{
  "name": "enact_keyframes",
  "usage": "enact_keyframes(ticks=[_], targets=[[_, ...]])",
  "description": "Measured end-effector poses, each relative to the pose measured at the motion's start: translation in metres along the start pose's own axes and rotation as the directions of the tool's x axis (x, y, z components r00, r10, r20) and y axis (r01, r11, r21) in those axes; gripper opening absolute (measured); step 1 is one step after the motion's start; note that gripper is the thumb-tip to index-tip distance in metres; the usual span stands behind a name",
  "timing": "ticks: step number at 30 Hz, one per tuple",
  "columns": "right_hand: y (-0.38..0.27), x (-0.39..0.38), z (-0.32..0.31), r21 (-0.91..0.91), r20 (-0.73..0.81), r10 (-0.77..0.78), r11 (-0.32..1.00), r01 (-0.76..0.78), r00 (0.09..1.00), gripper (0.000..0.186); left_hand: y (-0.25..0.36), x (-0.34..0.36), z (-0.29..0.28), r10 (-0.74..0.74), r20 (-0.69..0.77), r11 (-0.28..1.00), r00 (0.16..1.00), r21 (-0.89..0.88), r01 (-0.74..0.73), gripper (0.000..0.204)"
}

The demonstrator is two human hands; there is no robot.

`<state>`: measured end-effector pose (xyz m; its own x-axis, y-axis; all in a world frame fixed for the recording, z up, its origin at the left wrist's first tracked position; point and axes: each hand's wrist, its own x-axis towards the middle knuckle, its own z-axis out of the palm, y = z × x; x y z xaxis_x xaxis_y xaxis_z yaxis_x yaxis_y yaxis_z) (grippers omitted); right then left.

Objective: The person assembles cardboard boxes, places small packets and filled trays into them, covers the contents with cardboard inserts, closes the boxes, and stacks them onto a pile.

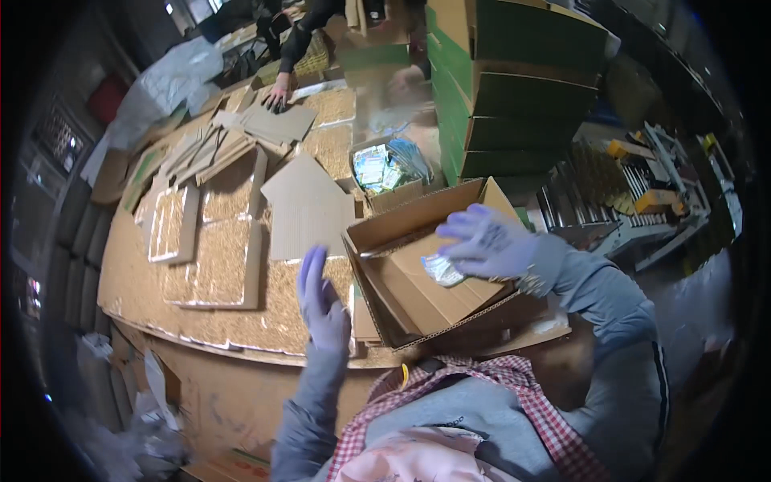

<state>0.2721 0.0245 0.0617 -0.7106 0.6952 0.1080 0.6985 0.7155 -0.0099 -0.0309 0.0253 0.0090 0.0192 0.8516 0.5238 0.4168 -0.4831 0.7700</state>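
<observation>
In front of me stands an open cardboard box [434, 309], its floor bare brown board apart from one small white and blue packet [443, 271]. My right hand [488, 243], in a lilac glove, reaches over the box's right side. Its fingers stretch out flat just above the packet; whether the thumb touches it I cannot tell. Left of the box hovers my left hand [325, 305], gloved the same way, upright with its fingers extended and holding nothing. Beyond the box, a smaller carton [397, 197] is filled with green and blue packets.
Flat cardboard sheets [309, 209] and foil-edged straw-coloured panels [213, 261] lie across the worktable [132, 301]. Tall green and brown cartons [526, 104] are stacked at the back right, near a roller conveyor [642, 181]. Across the table, a co-worker's gloved hand [279, 95] rests on cardboard.
</observation>
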Motion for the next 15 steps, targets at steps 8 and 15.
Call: enact_keyframes(ticks=[8, 15], targets=[[0.028, -0.12, 0.167, 0.903, 0.373, 0.754, -0.43, -0.023, 0.541, 0.049, -0.064, -0.096, 0.036, -0.5, 0.408, 0.773, 0.764, -0.186, 0.606, 0.081], [0.007, -0.097, -0.014, 0.977, 0.032, 0.783, -0.157, 0.147, 0.621, 0.048, 0.02, -0.001, -0.045, -0.118, 0.423, 0.977, 0.898, -0.11, 0.18, 0.051]])
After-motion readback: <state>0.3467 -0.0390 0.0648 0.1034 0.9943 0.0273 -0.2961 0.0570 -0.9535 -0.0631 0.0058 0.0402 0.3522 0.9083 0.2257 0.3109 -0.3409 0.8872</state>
